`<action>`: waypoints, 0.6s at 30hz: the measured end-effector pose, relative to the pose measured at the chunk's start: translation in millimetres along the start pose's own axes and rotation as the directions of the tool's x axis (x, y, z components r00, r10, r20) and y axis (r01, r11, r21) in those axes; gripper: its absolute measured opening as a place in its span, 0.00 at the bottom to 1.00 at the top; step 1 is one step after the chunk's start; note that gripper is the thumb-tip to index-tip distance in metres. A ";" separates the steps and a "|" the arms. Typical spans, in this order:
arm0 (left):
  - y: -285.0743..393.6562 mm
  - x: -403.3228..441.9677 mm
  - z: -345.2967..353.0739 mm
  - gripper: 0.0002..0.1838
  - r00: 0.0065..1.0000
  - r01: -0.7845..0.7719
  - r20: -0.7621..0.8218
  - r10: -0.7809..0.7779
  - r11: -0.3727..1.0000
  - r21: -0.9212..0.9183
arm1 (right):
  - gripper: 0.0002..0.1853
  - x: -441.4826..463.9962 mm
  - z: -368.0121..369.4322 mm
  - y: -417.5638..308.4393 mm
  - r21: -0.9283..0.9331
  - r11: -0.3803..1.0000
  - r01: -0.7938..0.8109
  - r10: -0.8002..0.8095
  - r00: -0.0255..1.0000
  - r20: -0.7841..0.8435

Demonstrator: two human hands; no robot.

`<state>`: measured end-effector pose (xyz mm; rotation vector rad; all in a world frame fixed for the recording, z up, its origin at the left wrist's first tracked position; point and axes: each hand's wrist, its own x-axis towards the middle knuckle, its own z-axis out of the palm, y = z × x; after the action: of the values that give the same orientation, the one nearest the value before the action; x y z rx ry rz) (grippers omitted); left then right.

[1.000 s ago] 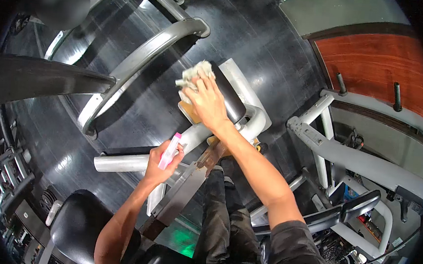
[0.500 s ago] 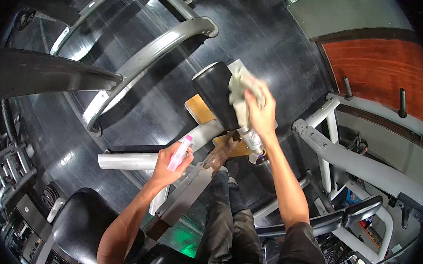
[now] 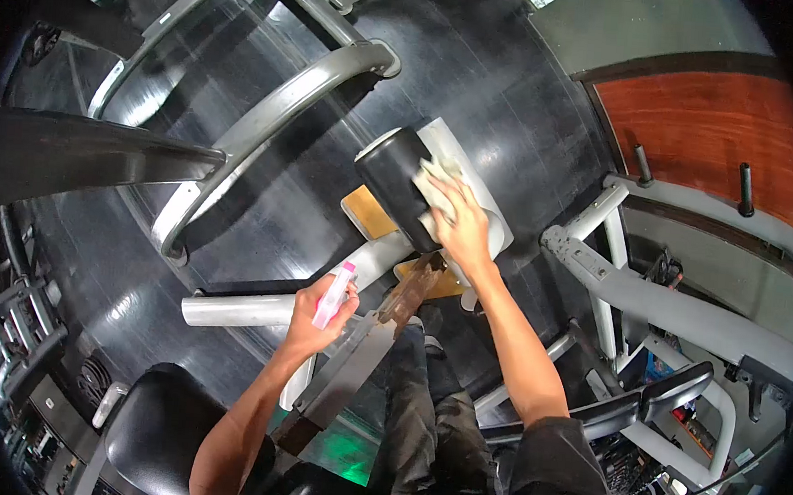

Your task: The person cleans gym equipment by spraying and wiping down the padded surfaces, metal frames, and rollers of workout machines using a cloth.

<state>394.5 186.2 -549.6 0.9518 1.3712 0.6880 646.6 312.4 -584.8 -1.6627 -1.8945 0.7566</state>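
Note:
My right hand (image 3: 464, 236) is closed around a pale, crumpled cloth (image 3: 434, 186) and presses it against the side of a black roller pad (image 3: 394, 176). Behind that pad lies a light grey metal part (image 3: 483, 194) of the machine. Off to the left, my left hand (image 3: 314, 323) grips a small translucent bottle (image 3: 330, 302) with a pink top, held up above the machine's grey tube. Yellowish plates (image 3: 369, 212) sit beside the pad, and a worn metal beam (image 3: 352, 364) runs from near it toward my legs.
A curved grey frame (image 3: 282, 102) rises at the upper left. To the right stands another grey machine frame (image 3: 642, 292) with pegs. A black padded seat (image 3: 163, 429) is at the lower left. Dark rubber flooring (image 3: 484, 51) lies beneath everything.
My right hand and the cloth have moved left and down, onto the pad's side, uncovering the grey part behind. My left hand stays nearly in place with the bottle.

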 end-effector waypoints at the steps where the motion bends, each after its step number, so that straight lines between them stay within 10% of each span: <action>1: -2.4 0.0 0.8 0.06 1.000 0.000 0.011 0.000 1.000 0.012 | 0.21 -13.8 -8.5 10.5 0.018 0.999 -0.039 0.039 0.999 0.002; 7: 3.6 -4.6 3.8 0.07 0.998 -0.041 0.039 0.041 0.999 -0.001 | 0.26 -0.4 -9.4 52.4 -0.063 0.861 -0.505 0.508 0.860 0.046; 12: 6.9 -1.1 -1.0 0.08 0.999 -0.039 0.021 0.038 0.999 0.033 | 0.24 95.0 31.5 -4.1 0.321 0.903 -0.287 0.295 0.955 0.025; 13: 7.8 -1.5 -0.3 0.08 0.999 -0.033 0.024 0.032 0.999 0.024 | 0.21 111.5 59.6 4.1 0.195 0.980 -0.044 0.060 0.995 -0.074; 18: 0.1 -0.7 0.3 0.06 0.989 -0.144 0.036 0.143 0.988 0.046 | 0.20 108.3 54.4 -38.7 -0.056 0.998 -0.001 0.005 0.998 0.060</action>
<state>394.7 185.5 -549.2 1.1041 1.3043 0.7468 567.9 411.7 -595.8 -1.6946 -1.9713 0.7691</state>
